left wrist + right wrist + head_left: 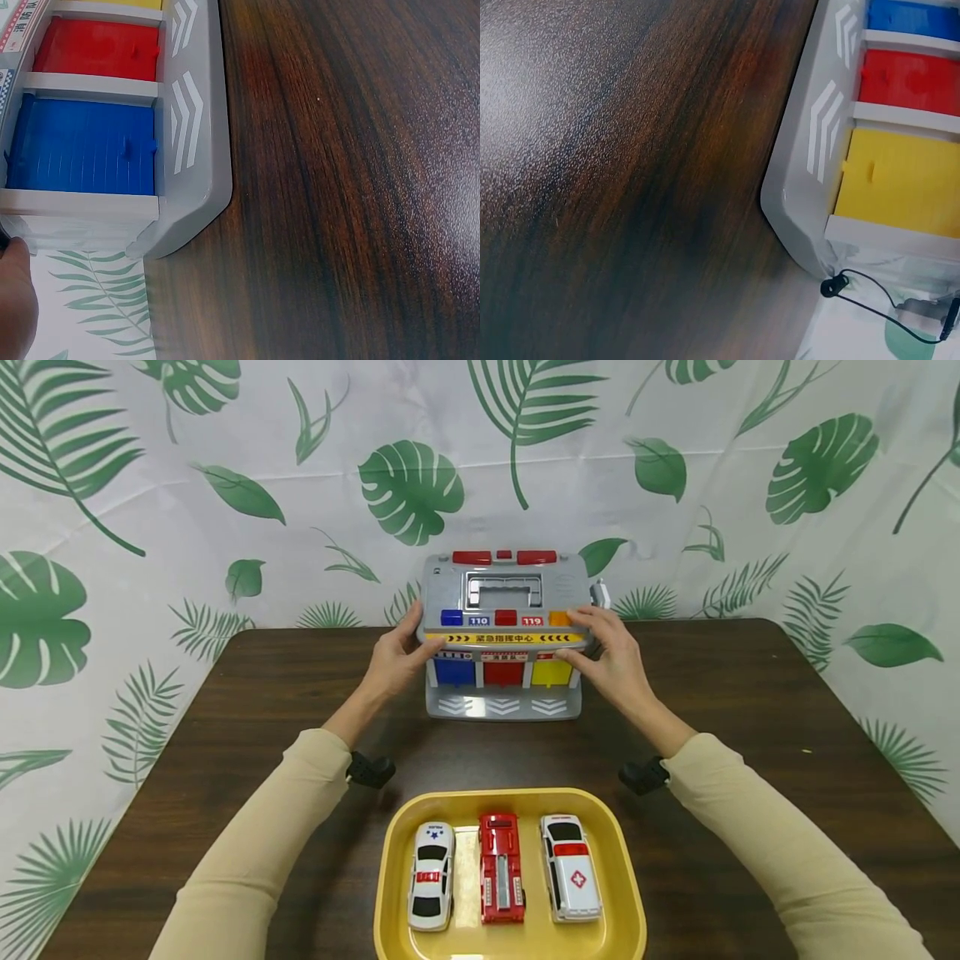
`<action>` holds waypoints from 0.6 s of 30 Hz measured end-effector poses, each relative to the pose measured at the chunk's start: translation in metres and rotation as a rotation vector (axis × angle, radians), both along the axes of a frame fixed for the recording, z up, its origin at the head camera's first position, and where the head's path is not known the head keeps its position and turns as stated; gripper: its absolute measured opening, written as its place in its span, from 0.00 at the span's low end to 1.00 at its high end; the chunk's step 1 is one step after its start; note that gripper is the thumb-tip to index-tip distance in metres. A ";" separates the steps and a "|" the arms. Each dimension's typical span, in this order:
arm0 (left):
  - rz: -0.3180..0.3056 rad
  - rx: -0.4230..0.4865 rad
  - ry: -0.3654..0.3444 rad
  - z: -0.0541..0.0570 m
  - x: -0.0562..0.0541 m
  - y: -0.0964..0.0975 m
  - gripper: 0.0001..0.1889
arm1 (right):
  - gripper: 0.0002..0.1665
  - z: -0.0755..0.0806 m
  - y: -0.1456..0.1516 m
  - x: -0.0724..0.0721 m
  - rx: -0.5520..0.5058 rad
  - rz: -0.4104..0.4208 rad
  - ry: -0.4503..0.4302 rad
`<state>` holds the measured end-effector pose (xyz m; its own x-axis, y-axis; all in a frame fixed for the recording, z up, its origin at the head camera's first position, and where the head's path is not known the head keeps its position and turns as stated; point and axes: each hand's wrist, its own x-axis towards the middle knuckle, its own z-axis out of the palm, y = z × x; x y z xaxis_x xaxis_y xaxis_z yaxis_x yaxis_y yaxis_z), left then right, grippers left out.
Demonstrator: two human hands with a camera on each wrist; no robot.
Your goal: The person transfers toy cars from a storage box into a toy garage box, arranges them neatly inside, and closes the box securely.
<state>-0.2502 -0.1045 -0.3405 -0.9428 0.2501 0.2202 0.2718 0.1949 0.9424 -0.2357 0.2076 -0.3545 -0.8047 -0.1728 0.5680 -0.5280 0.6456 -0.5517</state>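
A grey toy rescue station (503, 664) stands near the back of the dark table, its blue, red and yellow garage doors facing me. My left hand (393, 656) grips the left end of its roof, thumb along the front edge. At the right end, my right hand (615, 656) holds the roof edge, with fingers by the orange button (559, 618) and thumb below the yellow sign strip. The left wrist view shows the blue door (86, 146) closed, and the yellow door (900, 180) is closed in the right wrist view.
Nearest me is a yellow tray (384, 877) holding a white police car (431, 893), a red fire truck (498, 868) and a white ambulance (573, 881). A leaf-print cloth (300, 527) hangs behind the table (750, 693). A black cord (870, 309) hangs at the station's right side.
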 end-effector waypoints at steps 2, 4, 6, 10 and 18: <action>-0.001 0.003 0.008 -0.006 -0.005 -0.001 0.37 | 0.33 0.001 0.000 0.000 0.003 0.001 0.001; 0.004 -0.003 0.016 -0.012 -0.010 -0.003 0.38 | 0.33 0.001 0.000 0.000 0.006 0.002 -0.001; 0.011 -0.006 0.025 -0.018 -0.015 -0.004 0.38 | 0.33 0.001 0.000 0.000 0.008 0.000 -0.003; 0.022 -0.021 0.038 -0.022 -0.017 -0.004 0.38 | 0.32 0.001 0.000 -0.001 0.011 -0.001 0.006; 0.035 -0.028 0.013 -0.021 -0.017 -0.003 0.39 | 0.32 0.001 0.001 -0.002 0.003 0.005 0.013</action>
<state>-0.2668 -0.1076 -0.3611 -0.9483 0.2230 0.2258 0.2765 0.2309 0.9329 -0.2373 0.2081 -0.3534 -0.7966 -0.1787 0.5774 -0.5381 0.6448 -0.5428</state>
